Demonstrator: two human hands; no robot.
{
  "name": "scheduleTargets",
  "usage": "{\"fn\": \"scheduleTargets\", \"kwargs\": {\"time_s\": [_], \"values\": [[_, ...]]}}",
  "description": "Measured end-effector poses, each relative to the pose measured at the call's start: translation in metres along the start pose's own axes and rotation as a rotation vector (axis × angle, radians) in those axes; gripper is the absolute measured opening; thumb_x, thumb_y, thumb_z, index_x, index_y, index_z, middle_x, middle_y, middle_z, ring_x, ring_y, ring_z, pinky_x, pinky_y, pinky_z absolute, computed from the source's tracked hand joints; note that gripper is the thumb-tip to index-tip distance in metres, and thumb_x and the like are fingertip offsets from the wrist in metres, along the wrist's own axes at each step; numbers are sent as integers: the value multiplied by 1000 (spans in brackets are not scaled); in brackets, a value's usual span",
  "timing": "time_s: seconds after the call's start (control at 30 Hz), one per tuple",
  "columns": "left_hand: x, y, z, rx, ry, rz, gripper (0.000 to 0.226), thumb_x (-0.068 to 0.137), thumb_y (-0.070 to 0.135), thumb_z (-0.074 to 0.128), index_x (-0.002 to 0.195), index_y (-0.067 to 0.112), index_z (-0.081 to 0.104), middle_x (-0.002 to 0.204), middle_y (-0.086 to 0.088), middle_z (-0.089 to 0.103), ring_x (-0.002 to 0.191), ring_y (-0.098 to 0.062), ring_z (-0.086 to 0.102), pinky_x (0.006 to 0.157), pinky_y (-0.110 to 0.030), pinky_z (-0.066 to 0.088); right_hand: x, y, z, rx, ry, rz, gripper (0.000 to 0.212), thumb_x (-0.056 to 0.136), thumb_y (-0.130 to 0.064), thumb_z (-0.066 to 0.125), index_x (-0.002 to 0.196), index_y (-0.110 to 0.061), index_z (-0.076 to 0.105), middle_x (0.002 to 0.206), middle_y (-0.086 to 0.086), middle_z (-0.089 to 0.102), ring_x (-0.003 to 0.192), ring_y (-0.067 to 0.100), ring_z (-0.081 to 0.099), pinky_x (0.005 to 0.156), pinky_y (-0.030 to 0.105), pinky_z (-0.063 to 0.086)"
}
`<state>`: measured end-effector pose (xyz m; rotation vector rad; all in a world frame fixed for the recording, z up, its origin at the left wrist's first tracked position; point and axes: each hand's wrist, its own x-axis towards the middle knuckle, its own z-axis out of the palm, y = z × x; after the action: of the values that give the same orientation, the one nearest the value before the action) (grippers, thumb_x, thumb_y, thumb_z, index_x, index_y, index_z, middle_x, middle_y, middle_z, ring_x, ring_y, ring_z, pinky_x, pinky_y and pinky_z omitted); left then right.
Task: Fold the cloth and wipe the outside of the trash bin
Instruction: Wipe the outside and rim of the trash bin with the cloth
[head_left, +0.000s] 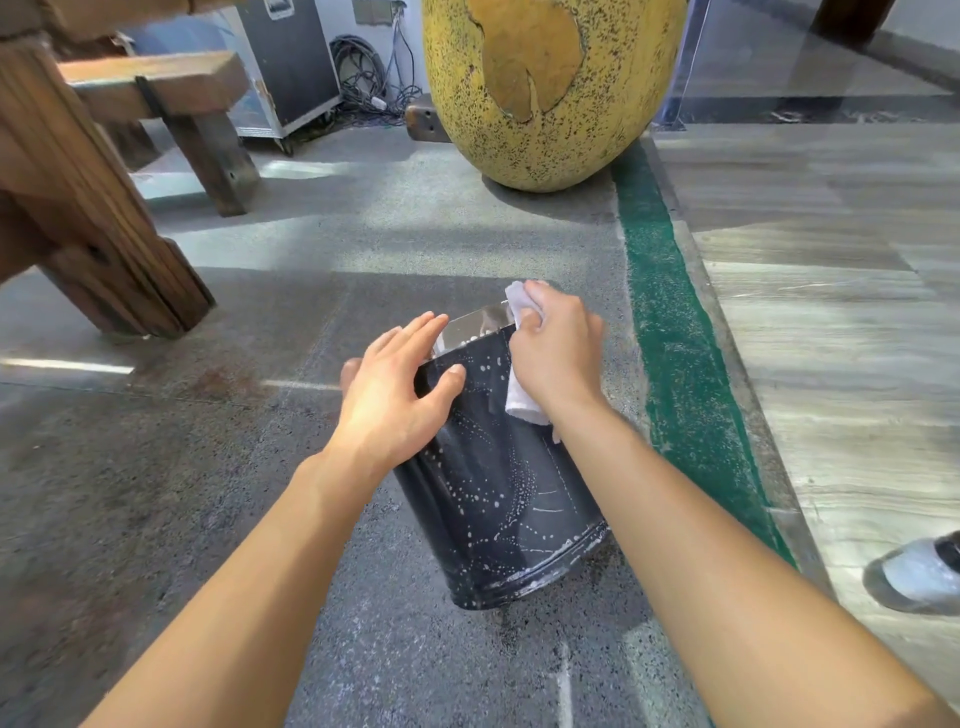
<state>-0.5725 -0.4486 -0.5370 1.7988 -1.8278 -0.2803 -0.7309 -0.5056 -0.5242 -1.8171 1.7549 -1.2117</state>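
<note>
A black trash bin (498, 499) with white speckles stands on the grey floor, tilted away from me, its shiny inside showing at the rim. My left hand (395, 384) rests on the bin's upper left rim, fingers spread, thumb on the outer wall. My right hand (556, 348) grips a folded white cloth (522, 400) and presses it against the bin's upper right side near the rim. Part of the cloth sticks out above my fingers; the rest hangs below my palm.
A large yellow speckled egg-shaped object (550, 93) stands behind the bin. Wooden bench legs (104, 228) fill the left. A green strip (675, 332) and a raised stone step run along the right. A shoe (919, 571) shows at the right edge. Cables and a case lie at the back.
</note>
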Motion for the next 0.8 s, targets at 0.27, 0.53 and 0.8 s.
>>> {"fn": "scheduleTargets", "kwargs": {"time_s": [0.27, 0.53, 0.8], "values": [[7, -1, 2, -9, 0, -28, 60, 91, 52, 48, 149, 37, 37, 157, 16, 35, 147, -14, 26, 118, -52, 20, -24, 37, 0, -103, -140, -11, 35, 87, 9, 47, 108, -11, 67, 139, 12, 53, 131, 24, 45, 95, 12, 28], [10, -14, -3, -46, 8, -45, 60, 93, 46, 53, 149, 31, 39, 155, 13, 39, 143, -10, 34, 119, -38, 26, -77, 74, -24, -177, -248, 0, 40, 89, 9, 51, 122, -11, 64, 139, 9, 52, 130, 23, 49, 106, 21, 26], [16, 1, -1, 45, -59, -44, 64, 91, 54, 46, 151, 41, 30, 161, 16, 26, 149, -17, 24, 116, -57, 17, -126, 105, -59, -235, -337, 13, 43, 88, 9, 52, 127, -7, 61, 140, 11, 49, 127, 22, 52, 108, 26, 33]]}}
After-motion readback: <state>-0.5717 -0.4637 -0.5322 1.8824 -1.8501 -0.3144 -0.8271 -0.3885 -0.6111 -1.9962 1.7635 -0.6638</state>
